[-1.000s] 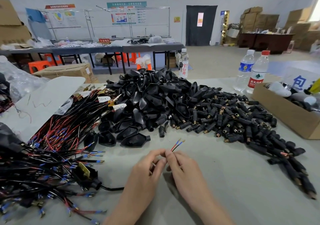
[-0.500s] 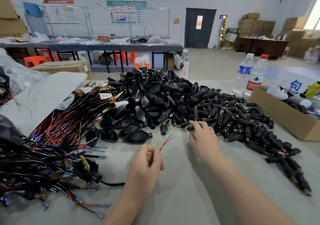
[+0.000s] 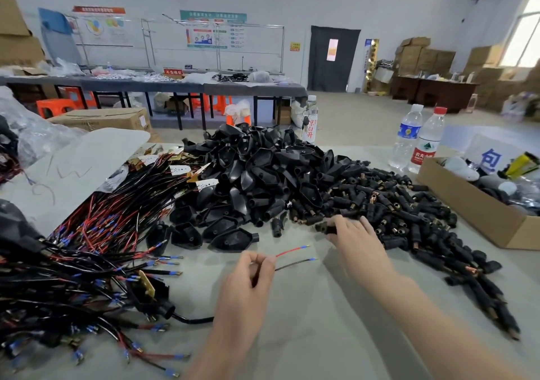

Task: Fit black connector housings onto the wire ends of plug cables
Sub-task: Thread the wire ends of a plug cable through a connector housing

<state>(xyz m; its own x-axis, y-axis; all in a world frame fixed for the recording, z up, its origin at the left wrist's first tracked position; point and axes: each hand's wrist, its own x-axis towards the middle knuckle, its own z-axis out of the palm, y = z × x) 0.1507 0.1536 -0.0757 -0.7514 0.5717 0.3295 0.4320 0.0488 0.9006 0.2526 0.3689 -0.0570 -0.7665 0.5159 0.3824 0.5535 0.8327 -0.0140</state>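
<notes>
left hand (image 3: pixel 248 277): thumb and forefinger clamped on the red wire (image 3: pixel 292 251) and black wire (image 3: pixel 295 263) where the 2 meet.
wires: both run toward 3 o'clock from the pinch, splayed apart, with the blue-sleeved tips free above the table (image 3: pixel 306 338).
right hand (image 3: pixel 356 242): at 2 o'clock of the left hand, on the near edge of the small pile (image 3: pixel 409 213). Thumb and fingers look nipped on 1 housing (image 3: pixel 325 228).
plug (image 3: pixel 155 300): at 9 o'clock of the left hand, on the edge of the cable heap (image 3: pixel 87 251). Its cord (image 3: pixel 193 319) runs under my left wrist, so I take it as the same cable.
step: my read is picking 1 housing for 1 wire end.
how, pick: lift it straight up and clear so neighbours don't drag out.
how, orient: I can't see the bore because my fingers cover it. Roll the housing until the open end faces 9 o'clock, toward the tip.
how, fit: red first, since it sits nearer the right hand. Keep the pinch close behind the tip so the thin wire can't buckle, then push along the wire axis.
risk: the black tip snagging, so I'll keep the 2 wires splayed.
shell pile (image 3: pixel 263 175): at 12 o'clock, probably not needed yet.
</notes>
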